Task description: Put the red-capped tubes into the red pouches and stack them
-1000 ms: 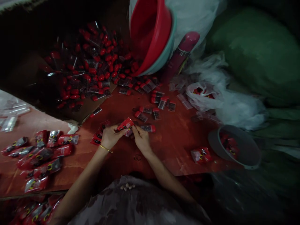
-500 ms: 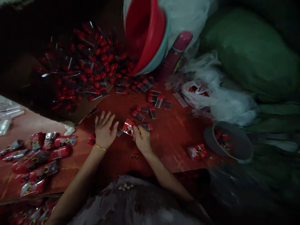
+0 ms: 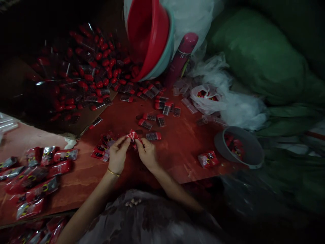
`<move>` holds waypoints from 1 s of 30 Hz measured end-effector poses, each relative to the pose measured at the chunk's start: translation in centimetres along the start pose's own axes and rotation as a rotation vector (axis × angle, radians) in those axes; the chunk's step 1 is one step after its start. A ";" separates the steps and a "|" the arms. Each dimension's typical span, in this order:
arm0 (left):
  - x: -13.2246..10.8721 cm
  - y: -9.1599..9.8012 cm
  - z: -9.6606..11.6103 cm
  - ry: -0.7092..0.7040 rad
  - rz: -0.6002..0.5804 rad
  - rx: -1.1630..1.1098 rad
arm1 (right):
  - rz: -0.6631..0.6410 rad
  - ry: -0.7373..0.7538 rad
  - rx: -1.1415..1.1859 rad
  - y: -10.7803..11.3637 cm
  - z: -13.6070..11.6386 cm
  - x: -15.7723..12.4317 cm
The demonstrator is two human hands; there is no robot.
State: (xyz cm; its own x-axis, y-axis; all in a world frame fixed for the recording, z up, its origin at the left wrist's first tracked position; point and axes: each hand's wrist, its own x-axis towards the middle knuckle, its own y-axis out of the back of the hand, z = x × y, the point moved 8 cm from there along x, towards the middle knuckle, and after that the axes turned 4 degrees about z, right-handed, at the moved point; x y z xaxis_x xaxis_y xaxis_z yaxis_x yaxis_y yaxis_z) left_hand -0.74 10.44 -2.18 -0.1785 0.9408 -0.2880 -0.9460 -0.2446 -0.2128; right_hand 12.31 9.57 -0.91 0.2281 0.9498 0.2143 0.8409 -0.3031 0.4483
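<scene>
Table (image 3: 177,149) spans centre and left. Upper left: box (image 3: 15,78), containers (image 3: 105,62) heaped inside. Upper centre: nested basins (image 3: 158,42), tilted, right of box; bottle (image 3: 180,56) just right of basins. Loose containers (image 3: 166,109) on table, mid-frame, below basins. Below these: left hand (image 3: 118,154) and right hand (image 3: 147,154), held packet (image 3: 133,137) between them; spare packets (image 3: 100,150) on table just left of left hand. Left edge: packet pile (image 3: 33,179) on table, below box. Right: tub (image 3: 254,152), packets inside; single packet (image 3: 208,159) left of it. Bag (image 3: 210,105) above tub.
</scene>
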 end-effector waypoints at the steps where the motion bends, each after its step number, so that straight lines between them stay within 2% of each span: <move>1: -0.1 -0.3 -0.1 0.039 -0.016 -0.027 | 0.009 0.001 -0.019 0.2 0.1 0.0; 4: -0.3 -1.1 -0.5 0.109 -0.049 -0.032 | 0.069 0.014 -0.079 0.9 0.0 0.2; 7: 0.2 -1.2 -1.1 0.145 0.005 -0.076 | 0.097 0.034 -0.066 1.1 -0.3 0.3; 11: 0.8 -0.9 -1.2 0.171 0.068 -0.180 | 0.059 -0.023 0.096 0.7 0.2 0.3; 15: 0.7 -0.9 -0.4 0.178 0.029 -0.171 | 0.011 -0.100 0.185 0.4 1.2 0.5; 17: 0.5 -1.1 -0.7 0.237 -0.007 -0.174 | -0.005 -0.053 0.103 0.6 1.0 0.9; 20: 0.6 -0.8 -1.0 0.264 -0.004 -0.161 | -0.030 0.014 -0.186 1.4 0.9 1.5; 23: 1.0 -0.2 -1.2 0.262 0.039 -0.168 | 0.037 -0.018 -0.549 3.4 2.0 1.8; 25: 1.1 0.0 -1.6 0.312 0.047 -0.195 | 0.041 0.011 -0.695 4.7 2.8 1.5; 28: 0.9 -0.1 -2.2 0.406 0.031 -0.235 | -0.057 0.189 -0.659 5.7 3.7 0.1; 30: 0.7 -0.4 -2.4 0.438 0.018 -0.238 | -0.074 0.268 -0.579 6.7 4.2 -1.1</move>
State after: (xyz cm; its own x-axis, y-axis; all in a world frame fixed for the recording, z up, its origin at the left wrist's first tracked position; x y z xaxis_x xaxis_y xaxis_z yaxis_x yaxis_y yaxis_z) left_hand 0.13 10.59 -4.54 -0.0158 0.7617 -0.6477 -0.8467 -0.3547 -0.3965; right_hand 19.80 6.84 -1.79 -0.0142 0.9401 0.3405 0.4318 -0.3014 0.8501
